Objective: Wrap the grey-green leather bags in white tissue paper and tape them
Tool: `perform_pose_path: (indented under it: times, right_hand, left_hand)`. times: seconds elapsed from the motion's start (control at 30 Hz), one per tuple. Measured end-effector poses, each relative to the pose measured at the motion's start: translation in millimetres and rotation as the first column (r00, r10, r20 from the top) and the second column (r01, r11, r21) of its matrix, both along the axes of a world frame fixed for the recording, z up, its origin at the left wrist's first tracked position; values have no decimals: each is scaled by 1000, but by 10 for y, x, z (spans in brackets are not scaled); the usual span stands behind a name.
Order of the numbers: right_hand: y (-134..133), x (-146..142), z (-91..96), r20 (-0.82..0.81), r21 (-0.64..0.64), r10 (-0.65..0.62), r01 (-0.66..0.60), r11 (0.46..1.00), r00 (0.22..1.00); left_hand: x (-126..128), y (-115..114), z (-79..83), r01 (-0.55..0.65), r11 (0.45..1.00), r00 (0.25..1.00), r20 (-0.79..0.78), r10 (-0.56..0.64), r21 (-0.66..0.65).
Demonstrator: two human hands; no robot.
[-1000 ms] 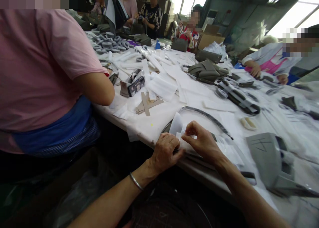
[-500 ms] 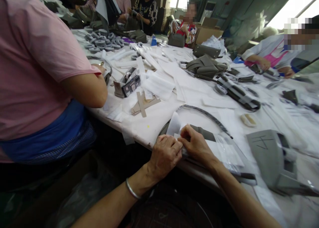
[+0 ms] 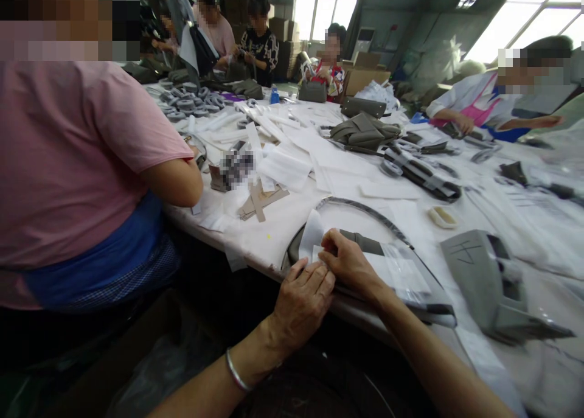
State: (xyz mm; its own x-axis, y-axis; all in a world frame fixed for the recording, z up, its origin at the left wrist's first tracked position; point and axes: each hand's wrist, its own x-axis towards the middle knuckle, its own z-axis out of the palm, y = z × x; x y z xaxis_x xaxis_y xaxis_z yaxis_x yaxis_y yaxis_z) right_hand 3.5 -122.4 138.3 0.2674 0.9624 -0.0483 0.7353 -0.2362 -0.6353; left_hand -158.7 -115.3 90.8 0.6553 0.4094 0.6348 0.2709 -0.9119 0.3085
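At the table's near edge lies a dark grey bag [image 3: 365, 243], partly covered by white sheet and clear plastic, with a thin curved handle [image 3: 371, 210] arching behind it. A white wrapping sheet [image 3: 312, 234] stands up at its left end. My left hand [image 3: 306, 293], a bangle on its wrist, rests on the near side of the bag with fingers extended and lying flat. Close beside it, my right hand [image 3: 349, 261] has thumb and index finger pinched together at a small white piece of the sheet. The fingertips partly hide that piece.
A grey bag piece with pen marks [image 3: 472, 272] stands to the right, near a small yellowish block [image 3: 442, 217]. Cardboard strips [image 3: 261, 202] and a small box [image 3: 235, 165] lie left. A person in pink [image 3: 100, 162] works close at left; others are around the table.
My left hand's fingers have straightened from a curled grip and lie flatter. My right hand stays pinched at the white sheet. The view has tilted up slightly.
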Motion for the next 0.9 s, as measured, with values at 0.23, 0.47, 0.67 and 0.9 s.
perform_pose_path:
  times: [0.23,0.47,0.67,0.9]
  right_hand:
    - [28,45,17,69,3,25,-25,1000,997]
    - [-419,556,359,138,277,-376,329,903,916]
    - [-1440,1243,817,228,407,-819,712,572,527]
    - [-2273,1937,583,232,167,-862,855,492,451]
  left_hand:
    - [14,-20,-14,-45,998,997,-56,47,35]
    - [8,-50,-25,-54,998,998,-33,55,11]
    - [29,-44,-31,-55,998,998,-8,55,-17]
    - [30,-19,-34,-61,998,997,47,60,22]
